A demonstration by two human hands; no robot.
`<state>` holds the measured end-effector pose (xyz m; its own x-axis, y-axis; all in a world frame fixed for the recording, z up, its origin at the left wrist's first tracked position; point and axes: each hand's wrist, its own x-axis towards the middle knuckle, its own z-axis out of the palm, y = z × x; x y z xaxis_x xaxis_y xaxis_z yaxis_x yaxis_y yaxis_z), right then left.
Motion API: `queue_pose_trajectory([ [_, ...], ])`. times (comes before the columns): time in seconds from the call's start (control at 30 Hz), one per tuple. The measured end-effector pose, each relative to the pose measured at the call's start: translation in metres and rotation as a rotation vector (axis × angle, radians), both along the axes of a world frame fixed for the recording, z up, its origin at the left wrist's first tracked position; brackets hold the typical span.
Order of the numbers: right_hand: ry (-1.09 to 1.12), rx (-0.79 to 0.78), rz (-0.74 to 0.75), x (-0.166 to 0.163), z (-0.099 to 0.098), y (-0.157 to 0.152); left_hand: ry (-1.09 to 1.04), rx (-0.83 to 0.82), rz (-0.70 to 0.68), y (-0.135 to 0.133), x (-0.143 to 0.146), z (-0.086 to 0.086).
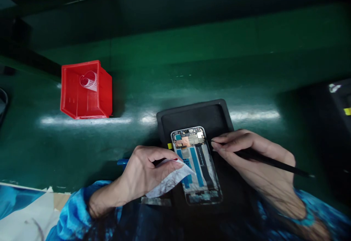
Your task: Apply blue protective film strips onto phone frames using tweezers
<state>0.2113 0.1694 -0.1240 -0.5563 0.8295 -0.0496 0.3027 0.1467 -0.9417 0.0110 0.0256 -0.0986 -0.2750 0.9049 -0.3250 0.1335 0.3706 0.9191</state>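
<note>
An opened smartphone (204,160), its circuit board and blue strips showing, rests on a black tray (192,115). Between thumb and fingers, my left hand (149,171) pinches a thin whitish sheet (168,182) with dark dots. The sheet's free corner reaches over the phone's left side; whether it touches the phone I cannot tell. At the phone's right edge, my right hand (246,153) is closed on a slim black pen-like tool (276,164). Its rear end points off to the right, and its tip is mostly hidden by the fingers.
On the green tabletop (142,80), a red bin (105,94) with a dotted white curled sheet (90,82) inside stands at the left. A blue object (122,162) lies behind my left wrist. Dark equipment (312,131) stands at the right.
</note>
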Motion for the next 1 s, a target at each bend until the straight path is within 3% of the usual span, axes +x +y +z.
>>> queue_pose_trajectory([
  [0.47, -0.030, 0.008, 0.006, -0.004, 0.004, -0.002, -0.042, -0.020, 0.041, 0.001, 0.000, 0.000],
  [0.63, -0.005, 0.047, -0.032, -0.003, 0.014, -0.004, -0.046, -0.034, 0.085, -0.001, 0.001, 0.001],
  [0.83, 0.173, 0.076, 0.249, -0.005, 0.039, -0.007, -0.063, -0.046, 0.182, -0.003, 0.000, 0.003],
  [1.0, 0.207, 0.095, 0.274, -0.014, 0.046, -0.009, -0.068, -0.044, 0.199, -0.004, 0.002, 0.001],
])
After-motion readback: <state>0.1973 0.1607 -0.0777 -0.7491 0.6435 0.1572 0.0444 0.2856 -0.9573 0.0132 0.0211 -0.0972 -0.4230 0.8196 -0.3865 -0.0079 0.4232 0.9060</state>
